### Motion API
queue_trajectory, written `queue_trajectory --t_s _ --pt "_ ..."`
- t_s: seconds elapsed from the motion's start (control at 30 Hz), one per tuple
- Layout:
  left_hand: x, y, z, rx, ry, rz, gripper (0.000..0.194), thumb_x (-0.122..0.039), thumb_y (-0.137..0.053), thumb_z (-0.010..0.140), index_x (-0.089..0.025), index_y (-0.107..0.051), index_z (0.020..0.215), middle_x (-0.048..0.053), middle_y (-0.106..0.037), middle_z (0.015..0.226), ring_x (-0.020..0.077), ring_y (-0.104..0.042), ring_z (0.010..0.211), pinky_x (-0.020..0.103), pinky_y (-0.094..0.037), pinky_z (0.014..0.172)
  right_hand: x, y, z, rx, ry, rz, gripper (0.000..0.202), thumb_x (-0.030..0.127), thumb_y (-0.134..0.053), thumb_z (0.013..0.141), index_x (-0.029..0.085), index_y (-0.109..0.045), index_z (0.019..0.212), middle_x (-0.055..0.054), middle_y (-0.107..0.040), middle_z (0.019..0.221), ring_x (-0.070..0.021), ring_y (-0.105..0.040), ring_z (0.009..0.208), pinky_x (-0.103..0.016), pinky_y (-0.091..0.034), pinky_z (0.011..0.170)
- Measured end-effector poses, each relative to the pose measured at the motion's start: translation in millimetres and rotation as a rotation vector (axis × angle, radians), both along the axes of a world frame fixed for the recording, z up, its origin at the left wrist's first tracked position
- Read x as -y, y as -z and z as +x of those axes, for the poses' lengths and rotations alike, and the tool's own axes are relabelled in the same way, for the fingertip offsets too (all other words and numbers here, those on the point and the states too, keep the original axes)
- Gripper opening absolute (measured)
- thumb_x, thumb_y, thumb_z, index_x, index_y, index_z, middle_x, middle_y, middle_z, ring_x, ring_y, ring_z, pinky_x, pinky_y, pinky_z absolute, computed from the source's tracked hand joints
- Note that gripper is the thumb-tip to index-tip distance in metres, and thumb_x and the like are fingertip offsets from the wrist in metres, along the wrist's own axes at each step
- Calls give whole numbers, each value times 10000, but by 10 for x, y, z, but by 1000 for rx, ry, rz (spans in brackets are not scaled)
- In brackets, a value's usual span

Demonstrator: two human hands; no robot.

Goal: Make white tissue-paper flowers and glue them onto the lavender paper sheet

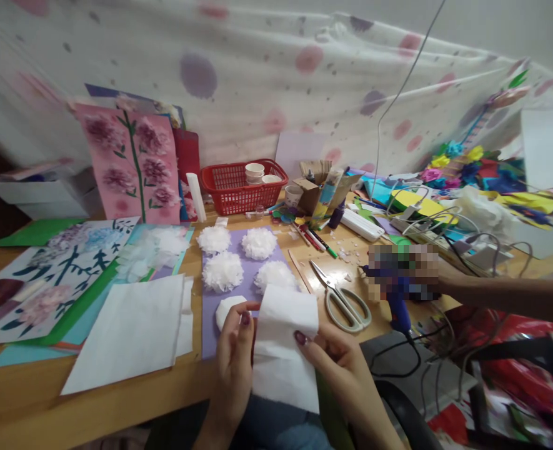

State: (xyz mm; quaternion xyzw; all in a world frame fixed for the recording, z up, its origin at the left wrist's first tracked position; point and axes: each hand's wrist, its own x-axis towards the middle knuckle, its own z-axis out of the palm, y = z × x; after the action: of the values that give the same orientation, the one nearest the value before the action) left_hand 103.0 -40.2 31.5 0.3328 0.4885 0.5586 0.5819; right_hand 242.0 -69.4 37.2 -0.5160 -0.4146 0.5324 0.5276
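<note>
White paper [285,365]: between the two hands; upper part extends past the fingertips, lower part hangs below them over the lap; a crease crosses it near the right thumb.
Right hand [346,369]: nearly closed; thumb flat on the front face close to the right edge, other fingers bent behind; paper pinched between.
Left hand [233,356]: fingers curled, thumb close to them; index fingertip meets the left edge. Cannot tell whether these fingers grip or merely steady it.
Disc [225,311]: white, just beyond the left fingers, partly covered by them.
Purple card [209,337]: beyond both sets of fingers, under the disc.
Pompoms [222,272]: four, white, on the card ahead of the fingers; the nearest on the right is partly hidden by the paper's top.
Scissors [335,292]: ahead and to the right of the right fingers, near, not touched; blades point away.
Sheets [126,331]: white, flat, left of the left fingers, apart.
Red basket [229,201]: well ahead of the fingers, cups inside.
Other person's arm [492,295]: well right of the right fingers; hand pixelated, at a blue tool [399,309], grip unreadable.
</note>
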Motion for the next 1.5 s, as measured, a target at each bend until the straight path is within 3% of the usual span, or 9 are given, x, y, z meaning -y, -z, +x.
queue_trajectory --t_s 0.13,0.3,0.47,0.67,0.83,0.97,1.03,1.23,1.5 --pt "7 -31 -56 209 216 -121 442 -545 -760 730 -189 -660 971 -41 -570 570 91 -460 401 181 -347 365 -17 80 69 57 57 82 292 434 -732 828 215 -807 1007 -42 -753 798 -205 -664 726 -270 -533 655" --pt "28 -60 -63 203 308 -145 333 -415 -822 677 -174 -670 850 -28 -602 580 59 -440 391 140 -318 326 -22 88 121 224 55 188 241 408 -699 848 233 -828 952 -57 -784 805 -248 -713 744 -316 -590 681" --pt "30 -29 -69 180 214 -215 371 -376 -797 639 -177 -691 933 -70 -510 457 60 -399 362 140 -295 331 -5 7 104 250 67 277 222 267 -667 846 366 -810 985 -19 -800 1003 -218 -756 910 -276 -600 809" --pt "-35 39 -63 309 166 -270 475 -416 -812 618 -186 -643 997 -103 -483 431 49 -356 331 133 -239 323 -23 37 91 259 61 319 318 171 -581 826 374 -824 857 45 -806 832 -135 -753 777 -139 -558 715" --pt "-76 -6 -33 389 90 -275 531 -460 -873 604 -197 -612 984 -58 -621 597 57 -479 430 128 -353 396 -14 61 79 183 84 246 291 159 -584 774 339 -808 728 69 -772 725 -88 -708 671 -72 -497 602" --pt "-82 1 -25 460 87 -188 556 -595 -811 653 -184 -607 967 -84 -563 543 19 -331 337 130 -262 341 -17 127 114 240 100 305 295 152 -582 810 339 -810 805 67 -779 778 -90 -706 694 -80 -502 625" --pt "-60 27 -25 495 136 -137 556 -648 -740 716 -190 -594 996 -79 -553 530 35 -350 338 140 -285 344 -16 170 132 265 98 333 288 159 -577 840 335 -804 848 60 -777 791 -95 -700 685 -92 -506 616" --pt "65 69 -4 448 163 -45 560 -560 -768 761 -205 -523 1118 -87 -535 547 43 -400 395 120 -317 384 2 237 119 307 211 364 270 169 -569 864 323 -790 870 53 -777 837 -102 -693 704 -101 -510 612" --pt "110 6 78 322 92 22 623 -549 -783 757 -233 -443 1172 -87 -572 584 36 -389 397 131 -271 401 -5 232 121 362 209 412 316 142 -556 875 354 -784 928 68 -783 864 -104 -711 735 -95 -501 584"
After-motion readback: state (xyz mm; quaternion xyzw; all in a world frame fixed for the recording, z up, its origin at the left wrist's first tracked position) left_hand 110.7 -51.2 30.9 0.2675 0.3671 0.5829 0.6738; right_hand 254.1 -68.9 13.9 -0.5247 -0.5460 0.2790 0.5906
